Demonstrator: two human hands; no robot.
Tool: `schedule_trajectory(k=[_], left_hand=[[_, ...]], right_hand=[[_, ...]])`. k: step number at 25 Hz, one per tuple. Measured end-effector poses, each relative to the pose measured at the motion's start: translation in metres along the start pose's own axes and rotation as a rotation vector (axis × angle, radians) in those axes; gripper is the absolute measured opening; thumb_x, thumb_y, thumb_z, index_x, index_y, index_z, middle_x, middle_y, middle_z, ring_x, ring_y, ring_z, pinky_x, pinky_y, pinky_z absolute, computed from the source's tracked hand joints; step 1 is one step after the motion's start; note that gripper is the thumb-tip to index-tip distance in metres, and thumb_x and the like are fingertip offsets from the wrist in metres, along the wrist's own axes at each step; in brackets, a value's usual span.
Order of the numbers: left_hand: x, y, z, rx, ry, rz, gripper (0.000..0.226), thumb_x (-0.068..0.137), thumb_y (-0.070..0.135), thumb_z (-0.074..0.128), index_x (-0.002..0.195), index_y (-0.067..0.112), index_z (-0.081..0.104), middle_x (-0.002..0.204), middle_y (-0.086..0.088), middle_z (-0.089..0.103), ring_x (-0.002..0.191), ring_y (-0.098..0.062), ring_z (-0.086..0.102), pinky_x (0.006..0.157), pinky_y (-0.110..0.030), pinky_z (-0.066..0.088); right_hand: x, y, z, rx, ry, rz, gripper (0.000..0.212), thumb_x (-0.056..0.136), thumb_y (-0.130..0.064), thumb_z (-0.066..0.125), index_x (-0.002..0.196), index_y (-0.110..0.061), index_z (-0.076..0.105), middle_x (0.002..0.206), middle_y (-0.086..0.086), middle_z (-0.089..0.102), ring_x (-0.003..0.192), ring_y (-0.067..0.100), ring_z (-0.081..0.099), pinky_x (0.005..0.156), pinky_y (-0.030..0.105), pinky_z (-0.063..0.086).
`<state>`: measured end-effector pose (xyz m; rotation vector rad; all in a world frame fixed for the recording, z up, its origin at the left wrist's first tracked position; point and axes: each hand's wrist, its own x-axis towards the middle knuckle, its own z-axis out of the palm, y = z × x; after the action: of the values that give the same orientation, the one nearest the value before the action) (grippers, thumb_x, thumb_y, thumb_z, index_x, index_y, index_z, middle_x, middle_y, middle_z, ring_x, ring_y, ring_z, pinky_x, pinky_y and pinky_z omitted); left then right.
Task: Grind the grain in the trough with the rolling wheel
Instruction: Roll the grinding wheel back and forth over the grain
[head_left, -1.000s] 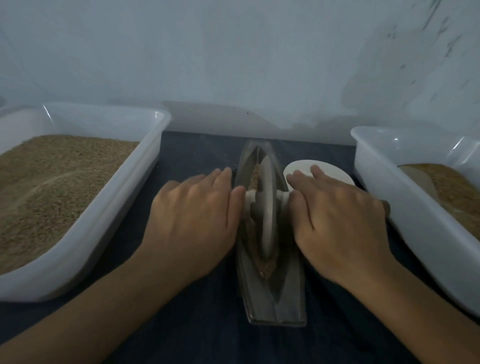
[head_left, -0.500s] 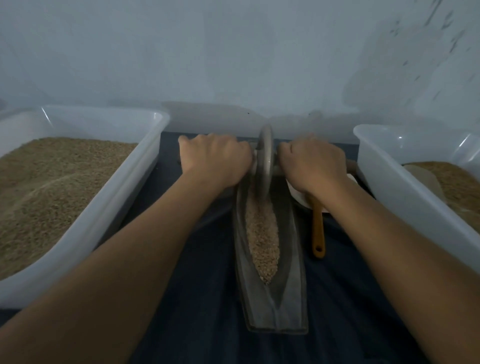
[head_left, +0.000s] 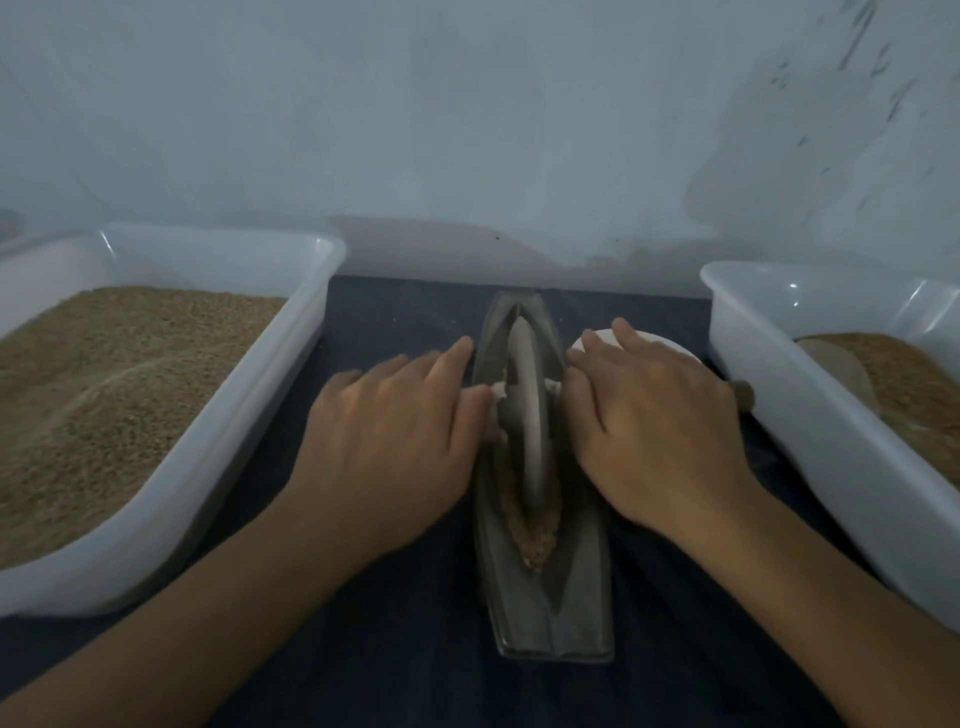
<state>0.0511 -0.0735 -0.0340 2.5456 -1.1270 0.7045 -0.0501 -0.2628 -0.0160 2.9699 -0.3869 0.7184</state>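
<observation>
A grey boat-shaped trough (head_left: 571, 597) lies lengthwise on the dark cloth, with brown grain (head_left: 535, 545) in its groove. The grey rolling wheel (head_left: 529, 415) stands on edge in the middle of the trough, over the grain. My left hand (head_left: 395, 441) lies flat with straight fingers, pressing on the wheel's pale left axle handle (head_left: 496, 395). My right hand (head_left: 654, 426) lies flat the same way over the right axle handle, which it hides.
A large white tub (head_left: 249, 415) full of grain stands at the left. Another white tub (head_left: 779, 395) holding grain and a pale scoop stands at the right. A white round dish (head_left: 670, 343) sits partly under my right hand. A wall rises close behind.
The wheel has rolled from the far end of the trough back toward me to the middle. Both hands came back with it and now lie flat instead of curled.
</observation>
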Motion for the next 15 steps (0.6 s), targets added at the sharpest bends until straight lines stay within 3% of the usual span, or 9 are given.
schedule_trajectory(k=[2,4,6,7,9,11,13,15], left_hand=[[0.037,0.001,0.013,0.058,-0.099,-0.083,0.056,0.108,0.049,0.022,0.137,0.025,0.062,0.110,-0.002,0.075,0.097,-0.027,0.070,0.084,-0.044,0.050],[0.079,-0.003,0.030,0.113,-0.183,-0.157,0.052,0.105,0.049,0.019,0.116,0.029,0.065,0.103,-0.005,0.073,0.091,-0.030,0.066,0.080,-0.044,0.040],[0.107,-0.006,0.036,0.152,-0.243,-0.206,0.055,0.099,0.050,0.016,0.105,0.029,0.067,0.106,-0.006,0.072,0.091,-0.029,0.062,0.078,-0.045,0.035],[0.111,-0.007,0.036,0.193,-0.257,-0.198,0.061,0.096,0.052,0.011,0.104,0.028,0.067,0.107,-0.005,0.072,0.091,-0.030,0.062,0.077,-0.045,0.034],[0.095,-0.003,0.032,0.267,-0.224,-0.099,0.070,0.090,0.052,-0.001,0.097,0.027,0.064,0.096,0.000,0.069,0.078,-0.026,0.058,0.072,-0.042,0.036],[0.056,0.001,0.022,0.169,-0.123,-0.060,0.065,0.100,0.051,0.004,0.096,0.027,0.065,0.084,0.004,0.068,0.070,-0.022,0.059,0.071,-0.041,0.045],[0.014,0.002,0.012,0.022,-0.008,-0.040,0.057,0.109,0.049,0.022,0.123,0.021,0.070,0.095,0.001,0.075,0.081,-0.022,0.070,0.076,-0.041,0.055],[-0.012,0.000,0.008,-0.018,0.069,0.018,0.056,0.111,0.046,0.031,0.142,0.011,0.062,0.113,-0.002,0.077,0.096,-0.021,0.073,0.080,-0.042,0.057]], right_hand=[[0.036,0.005,0.013,0.007,-0.166,0.091,0.067,0.106,-0.043,0.012,0.104,-0.019,0.075,0.140,0.007,0.065,0.149,0.028,0.041,0.115,0.048,0.037],[0.068,0.011,0.025,0.035,-0.217,0.192,0.061,0.107,-0.039,0.015,0.075,-0.020,0.064,0.109,0.007,0.072,0.141,0.033,0.048,0.104,0.049,0.041],[0.086,0.016,0.029,0.054,-0.208,0.228,0.050,0.107,-0.033,0.022,0.069,-0.019,0.052,0.078,0.002,0.057,0.116,0.038,0.059,0.086,0.047,0.040],[0.086,0.015,0.029,0.064,-0.208,0.217,0.045,0.107,-0.030,0.024,0.070,-0.020,0.047,0.073,0.001,0.049,0.109,0.038,0.059,0.083,0.047,0.040],[0.070,0.011,0.026,0.033,-0.211,0.167,0.044,0.106,-0.031,0.018,0.070,-0.022,0.041,0.080,0.003,0.056,0.120,0.040,0.057,0.089,0.051,0.045],[0.038,0.008,0.021,-0.023,-0.166,0.124,0.056,0.104,-0.037,0.007,0.078,-0.023,0.055,0.115,0.009,0.071,0.140,0.037,0.049,0.101,0.051,0.046],[0.003,0.003,0.013,0.003,-0.012,0.085,0.069,0.105,-0.041,0.008,0.113,-0.016,0.073,0.138,0.009,0.066,0.144,0.030,0.047,0.109,0.049,0.045],[-0.018,-0.001,0.005,0.011,0.103,0.045,0.068,0.106,-0.043,0.015,0.135,-0.012,0.068,0.145,0.009,0.062,0.144,0.028,0.049,0.115,0.051,0.043]])
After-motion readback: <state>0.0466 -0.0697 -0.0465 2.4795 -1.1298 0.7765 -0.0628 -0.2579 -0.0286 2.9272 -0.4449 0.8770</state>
